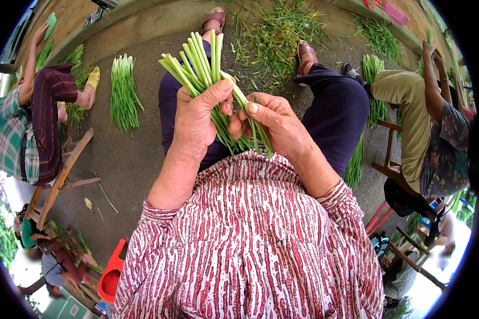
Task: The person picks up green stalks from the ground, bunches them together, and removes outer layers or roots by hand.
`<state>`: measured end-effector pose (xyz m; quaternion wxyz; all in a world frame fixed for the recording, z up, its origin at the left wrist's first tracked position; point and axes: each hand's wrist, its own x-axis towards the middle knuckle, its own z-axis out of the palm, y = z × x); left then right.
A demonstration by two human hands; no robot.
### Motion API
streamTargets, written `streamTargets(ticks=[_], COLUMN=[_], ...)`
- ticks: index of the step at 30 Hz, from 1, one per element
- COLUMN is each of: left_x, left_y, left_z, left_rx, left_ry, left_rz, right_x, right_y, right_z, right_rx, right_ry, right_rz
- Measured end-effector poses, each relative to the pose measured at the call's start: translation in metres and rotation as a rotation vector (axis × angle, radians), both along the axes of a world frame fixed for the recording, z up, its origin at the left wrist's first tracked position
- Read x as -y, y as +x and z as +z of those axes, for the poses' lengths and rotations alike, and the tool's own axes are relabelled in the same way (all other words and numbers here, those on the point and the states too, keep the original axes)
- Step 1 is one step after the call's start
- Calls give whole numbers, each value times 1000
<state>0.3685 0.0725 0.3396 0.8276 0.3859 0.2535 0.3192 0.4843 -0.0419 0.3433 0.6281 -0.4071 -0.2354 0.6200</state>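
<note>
My left hand is closed round a bunch of long green stalks, held above my lap with their pale cut-looking ends pointing away from me. Their thin green leaves hang down between my hands toward my shirt. Just to the right, my right hand pinches a separate pale stalk between thumb and fingers. That stalk's upper end lies near my left thumb, and its leaves trail down below my right fingers. Part of the bunch is hidden behind my left hand.
A stacked bundle of green stalks lies on the ground at left. Loose trimmings are scattered between my feet. People sit on both sides, near a wooden stool and a wooden chair. A red plastic seat is behind left.
</note>
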Motion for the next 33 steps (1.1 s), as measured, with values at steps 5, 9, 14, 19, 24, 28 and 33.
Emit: streamTargets(ticks=[5,9,14,19,24,28,33], left_x=[0,0,0,-1,-1,-1,0], left_y=[-2,-2,-2,-4,-3,-2,-2], left_z=[-1,-1,0,-5,-6,-6,-4], left_rx=[48,63,77,86,77,88,73], left_ry=[-15,-21,-4,13,36,40,51], left_rz=[-13,-11,-9,-10,8,-2,1], right_x=[1,0,-1,-1,-2,-2,-3], right_y=[1,0,-3,-3,-4,-4,-5], right_z=[0,-2,3,6,2,4,-3], right_rx=[23,59,115,220,337,375,485], right_ry=[-37,-35,-44,-61,-34,-21,6], right_rz=[35,7,-31,-36,-65,-78,-109])
